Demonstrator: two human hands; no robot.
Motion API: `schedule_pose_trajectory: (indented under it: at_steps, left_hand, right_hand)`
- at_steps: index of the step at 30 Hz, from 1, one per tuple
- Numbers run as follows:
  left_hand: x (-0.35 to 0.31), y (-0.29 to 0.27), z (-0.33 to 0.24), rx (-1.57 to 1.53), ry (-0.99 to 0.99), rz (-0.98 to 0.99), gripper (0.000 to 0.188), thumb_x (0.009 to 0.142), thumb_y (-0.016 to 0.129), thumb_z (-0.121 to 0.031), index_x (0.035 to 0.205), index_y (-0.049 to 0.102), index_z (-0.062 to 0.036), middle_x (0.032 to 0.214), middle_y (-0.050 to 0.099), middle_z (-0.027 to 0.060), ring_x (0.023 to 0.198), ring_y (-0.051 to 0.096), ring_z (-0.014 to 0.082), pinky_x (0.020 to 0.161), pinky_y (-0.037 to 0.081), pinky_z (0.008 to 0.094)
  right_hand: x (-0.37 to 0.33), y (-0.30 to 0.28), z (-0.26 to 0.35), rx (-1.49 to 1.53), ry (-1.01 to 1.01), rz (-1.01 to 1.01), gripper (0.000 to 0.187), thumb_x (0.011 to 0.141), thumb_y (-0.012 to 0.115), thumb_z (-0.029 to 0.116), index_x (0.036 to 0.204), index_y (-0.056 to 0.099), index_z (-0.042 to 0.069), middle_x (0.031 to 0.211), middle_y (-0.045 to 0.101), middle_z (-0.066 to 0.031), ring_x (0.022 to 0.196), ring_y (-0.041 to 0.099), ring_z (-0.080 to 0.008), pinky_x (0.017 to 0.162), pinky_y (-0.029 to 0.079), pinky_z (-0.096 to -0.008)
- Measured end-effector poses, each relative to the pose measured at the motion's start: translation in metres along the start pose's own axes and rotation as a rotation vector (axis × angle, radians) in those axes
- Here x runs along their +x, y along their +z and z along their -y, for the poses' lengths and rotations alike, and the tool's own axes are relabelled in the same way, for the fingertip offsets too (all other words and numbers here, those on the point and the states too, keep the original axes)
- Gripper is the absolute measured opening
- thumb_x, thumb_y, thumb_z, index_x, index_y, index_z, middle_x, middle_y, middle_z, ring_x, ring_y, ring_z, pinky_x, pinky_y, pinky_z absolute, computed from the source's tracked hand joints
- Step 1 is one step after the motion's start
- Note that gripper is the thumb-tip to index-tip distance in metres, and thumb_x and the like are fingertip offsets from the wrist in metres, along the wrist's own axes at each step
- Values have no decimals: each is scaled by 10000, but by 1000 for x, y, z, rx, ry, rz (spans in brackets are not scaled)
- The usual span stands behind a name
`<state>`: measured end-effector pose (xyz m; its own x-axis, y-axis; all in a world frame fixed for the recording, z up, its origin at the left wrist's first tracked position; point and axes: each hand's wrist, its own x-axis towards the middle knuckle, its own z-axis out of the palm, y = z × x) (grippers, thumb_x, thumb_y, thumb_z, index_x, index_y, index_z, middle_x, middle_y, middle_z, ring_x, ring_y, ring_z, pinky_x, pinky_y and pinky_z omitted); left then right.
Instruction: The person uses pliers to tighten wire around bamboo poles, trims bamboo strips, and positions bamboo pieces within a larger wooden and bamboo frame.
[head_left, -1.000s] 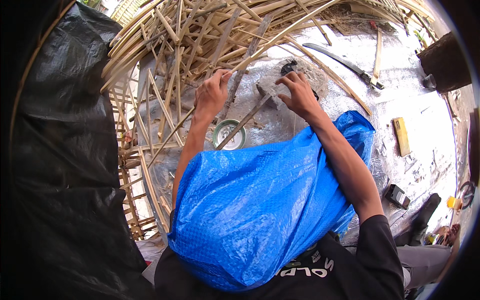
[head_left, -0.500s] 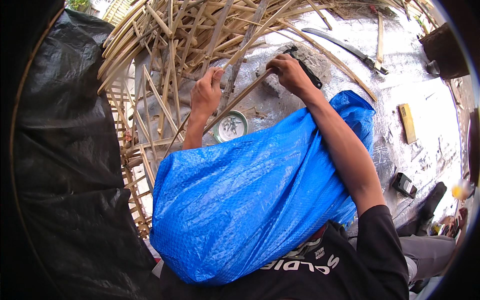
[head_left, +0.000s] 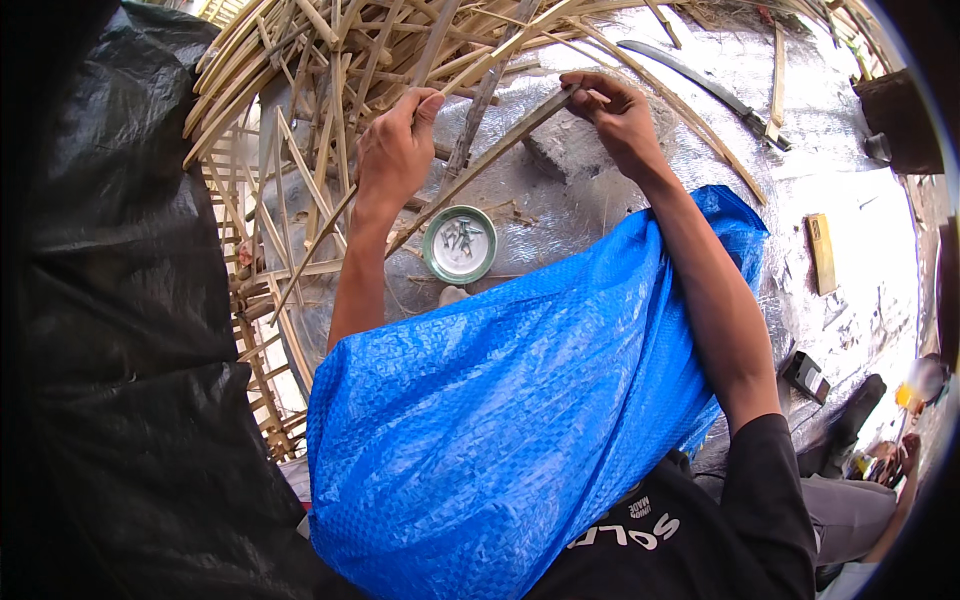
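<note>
My left hand [head_left: 393,150] is closed, thumb pressed on the fingers, around a bamboo strip [head_left: 500,52] that runs up toward the pile. My right hand [head_left: 622,120] pinches the upper end of another thin bamboo strip [head_left: 490,155]. This one slants down to the left and passes behind my left forearm. Below the strips is a white bowl [head_left: 460,246] with a green rim, holding several small metal pieces, perhaps nails. A rough grey stone block [head_left: 575,150] lies under my right hand. Blue woven plastic sheeting [head_left: 480,420] covers my lap.
Split bamboo strips [head_left: 400,40] are heaped at the far side. A long curved blade [head_left: 690,80] rests at far right. Further right lie a yellowish wood block [head_left: 820,253] and a small black box [head_left: 806,377]. Black sheeting [head_left: 130,280] hangs at left, beside a bamboo lattice [head_left: 262,370].
Both hands have moved farther away; the left also shifts left, the right slightly right, its strip rising with it. The black tool beside my right hand no longer shows. The bowl is less covered.
</note>
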<state>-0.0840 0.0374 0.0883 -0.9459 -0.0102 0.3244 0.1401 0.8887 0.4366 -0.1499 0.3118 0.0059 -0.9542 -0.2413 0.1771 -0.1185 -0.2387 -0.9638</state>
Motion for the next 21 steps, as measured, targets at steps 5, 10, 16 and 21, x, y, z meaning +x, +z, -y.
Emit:
schedule_pose_trajectory:
  at_steps: [5, 10, 16, 21]
  left_hand:
    - [4, -12, -16, -48, -12, 12, 442, 1070, 484, -453, 1182, 660, -63, 970, 718, 205, 940, 686, 413, 816, 514, 431]
    - [3, -19, -24, -23, 38, -68, 373, 1059, 497, -438, 1124, 674, -116, 927, 736, 184, 904, 696, 429, 740, 525, 488]
    - [5, -29, -38, 69, 175, -207, 310, 1044, 549, -391, 1126, 672, -118, 933, 737, 161, 865, 704, 404, 701, 538, 475]
    - [-5, -55, -48, 204, 181, -262, 313, 1038, 552, -399, 1117, 677, -123, 951, 740, 148, 866, 707, 394, 697, 548, 470]
  right_hand:
    - [2, -2, -3, 143, 62, -79, 245, 1017, 608, 59, 1243, 694, 22, 1153, 689, -41, 1007, 657, -126, 951, 565, -291]
    - [5, -2, 9, 158, 43, -77, 248, 1017, 611, 63, 1251, 691, 33, 1201, 679, -47, 1061, 641, -120, 953, 565, -283]
    - [9, -16, 11, 375, 25, -164, 287, 1023, 606, 65, 1308, 628, 69, 1241, 652, -71, 1079, 642, -144, 945, 575, -268]
    - [13, -4, 32, 397, -48, -220, 300, 1028, 573, 35, 1326, 605, 42, 1252, 631, -117, 1117, 646, -180, 1003, 583, -288]
